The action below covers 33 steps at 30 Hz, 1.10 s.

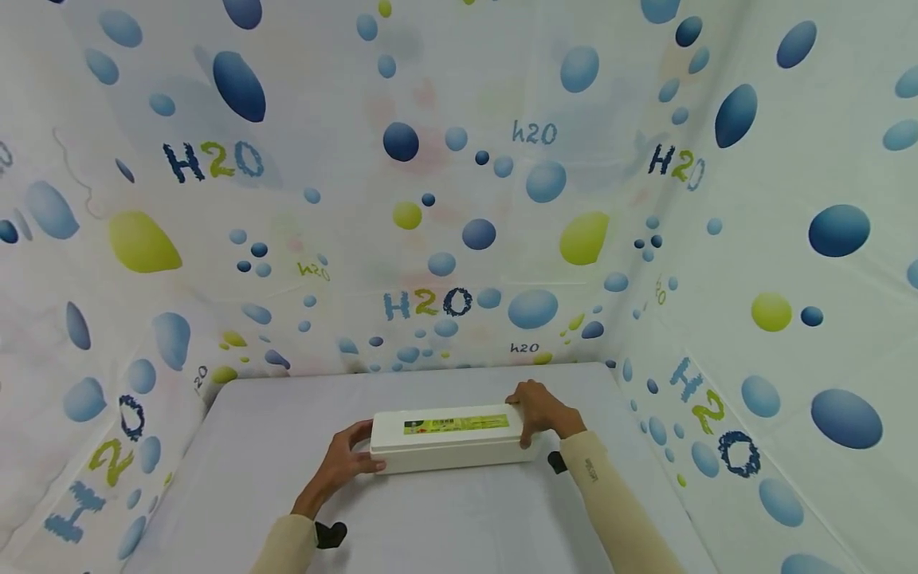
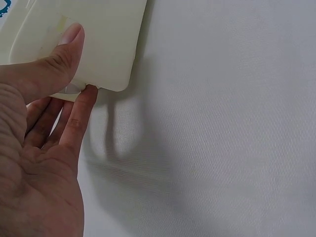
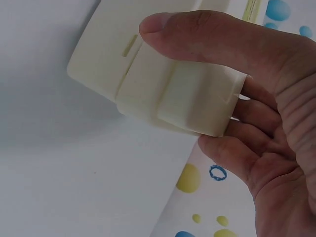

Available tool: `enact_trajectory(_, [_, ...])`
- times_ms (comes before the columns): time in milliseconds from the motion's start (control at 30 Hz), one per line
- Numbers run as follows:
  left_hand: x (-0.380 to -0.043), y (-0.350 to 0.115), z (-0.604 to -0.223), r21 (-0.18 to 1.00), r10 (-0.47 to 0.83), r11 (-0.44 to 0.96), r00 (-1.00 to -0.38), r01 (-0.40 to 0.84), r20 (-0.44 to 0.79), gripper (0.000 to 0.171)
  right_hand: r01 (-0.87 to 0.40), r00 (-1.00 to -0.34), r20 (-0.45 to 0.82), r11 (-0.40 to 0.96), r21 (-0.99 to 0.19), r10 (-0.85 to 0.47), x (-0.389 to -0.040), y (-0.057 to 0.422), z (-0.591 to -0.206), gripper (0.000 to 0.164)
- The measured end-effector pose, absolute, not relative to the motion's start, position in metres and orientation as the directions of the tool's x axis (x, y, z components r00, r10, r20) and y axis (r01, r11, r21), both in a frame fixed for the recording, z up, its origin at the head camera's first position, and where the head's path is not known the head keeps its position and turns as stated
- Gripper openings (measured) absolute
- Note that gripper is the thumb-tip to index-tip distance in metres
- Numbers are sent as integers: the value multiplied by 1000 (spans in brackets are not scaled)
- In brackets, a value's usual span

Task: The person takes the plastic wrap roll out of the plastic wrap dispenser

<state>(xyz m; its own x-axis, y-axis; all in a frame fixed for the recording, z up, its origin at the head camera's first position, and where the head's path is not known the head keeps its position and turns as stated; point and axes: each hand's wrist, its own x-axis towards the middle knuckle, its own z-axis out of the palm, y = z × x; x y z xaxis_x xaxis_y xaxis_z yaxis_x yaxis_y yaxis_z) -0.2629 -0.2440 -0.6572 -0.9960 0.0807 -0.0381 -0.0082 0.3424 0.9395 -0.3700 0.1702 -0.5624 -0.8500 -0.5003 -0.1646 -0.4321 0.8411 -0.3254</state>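
A long cream-white plastic box with a yellow-green label on its lid lies crosswise on the white-covered table. My left hand grips its left end. In the left wrist view the thumb presses the box's side, while the fingers bend behind its end. At the opposite end, my right hand holds the box between thumb and fingers. The right wrist view shows that thumb across the cream side and the fingers curled behind the end piece. The inside of the box is hidden.
The table's white cover reaches back to a hanging sheet printed with blue and green drops and "H2O". A similar sheet hangs along the right side. Dark pieces show at both wrists.
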Motion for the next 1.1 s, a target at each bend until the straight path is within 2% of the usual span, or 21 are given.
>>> enact_trajectory(600, [-265,-244,-661,935,84,354,-996,-5,-37,93,-473,-833,-85,784,-401,-546,-376,184,-558,88])
enact_trajectory(1100, [-264,-246,-660,947,101,319,-995,29,-4,89,-413,-876,-80,825,-386,-475,-375,202,-552,88])
